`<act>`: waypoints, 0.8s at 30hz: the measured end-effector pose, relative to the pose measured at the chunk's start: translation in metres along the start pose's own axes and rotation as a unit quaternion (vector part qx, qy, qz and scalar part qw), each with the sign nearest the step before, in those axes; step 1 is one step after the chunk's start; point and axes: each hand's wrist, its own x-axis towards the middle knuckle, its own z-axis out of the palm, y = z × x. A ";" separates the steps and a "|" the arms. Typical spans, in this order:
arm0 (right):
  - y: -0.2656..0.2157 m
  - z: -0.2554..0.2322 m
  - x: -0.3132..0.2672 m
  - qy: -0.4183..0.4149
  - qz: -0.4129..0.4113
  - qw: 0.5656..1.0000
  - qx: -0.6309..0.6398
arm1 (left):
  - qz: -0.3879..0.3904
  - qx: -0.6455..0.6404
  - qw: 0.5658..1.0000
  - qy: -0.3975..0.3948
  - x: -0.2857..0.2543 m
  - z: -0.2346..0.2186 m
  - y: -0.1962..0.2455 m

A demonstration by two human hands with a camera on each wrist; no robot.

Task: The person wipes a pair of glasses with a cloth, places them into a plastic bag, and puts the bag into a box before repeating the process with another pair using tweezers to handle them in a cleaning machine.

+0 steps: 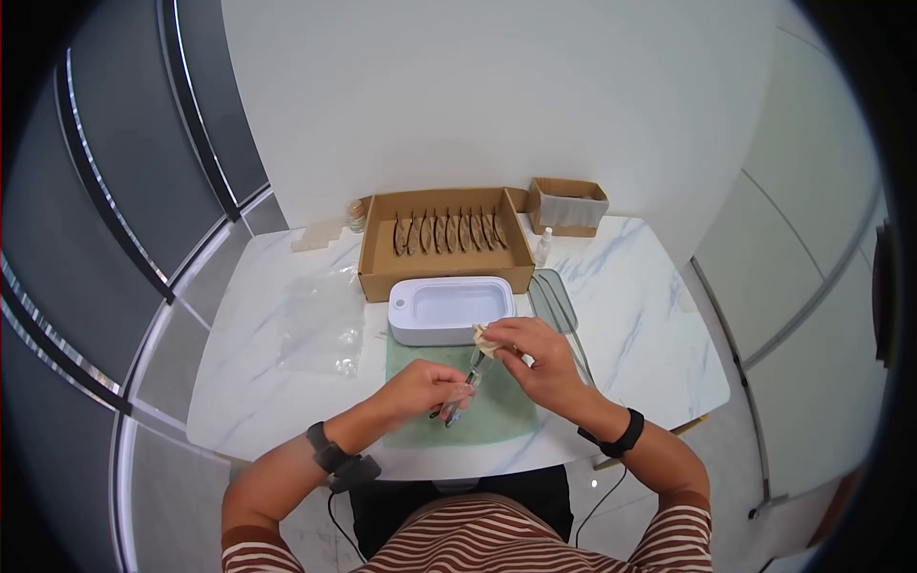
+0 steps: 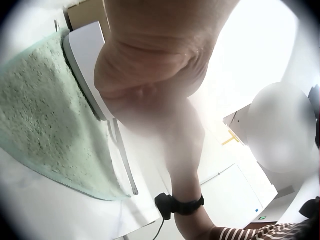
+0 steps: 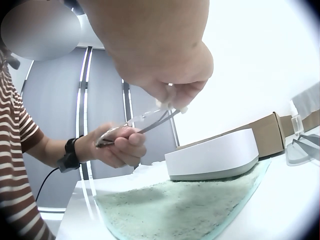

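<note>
Over the green mat (image 1: pixel 458 420), a pair of eyeglasses (image 1: pixel 451 411) with dark slim temples and clear lenses is held between my hands. My left hand (image 1: pixel 425 390) pinches its lower end between thumb and fingers. At the upper end, my right hand (image 1: pixel 540 355) pinches a small beige cloth (image 1: pixel 484 341) against it. From the right wrist view, the temples (image 3: pixel 162 120) run slanting up from the left fingers to the right fingertips. The left wrist view shows mostly blurred hand, with the glasses hidden.
Behind the hands stands a white cleaner tub (image 1: pixel 458 329). A cardboard tray (image 1: pixel 382 284) beyond it holds several dark-framed glasses in a row. To the right are a grey lid (image 1: pixel 556 296), a spray bottle (image 1: pixel 543 246) and a small box (image 1: pixel 573 224). Clear plastic bags (image 1: pixel 320 320) lie left.
</note>
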 end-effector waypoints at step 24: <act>-0.039 0.025 -0.018 -0.106 -0.193 0.975 -0.035 | 0.029 -0.167 0.981 0.092 0.005 0.001 0.002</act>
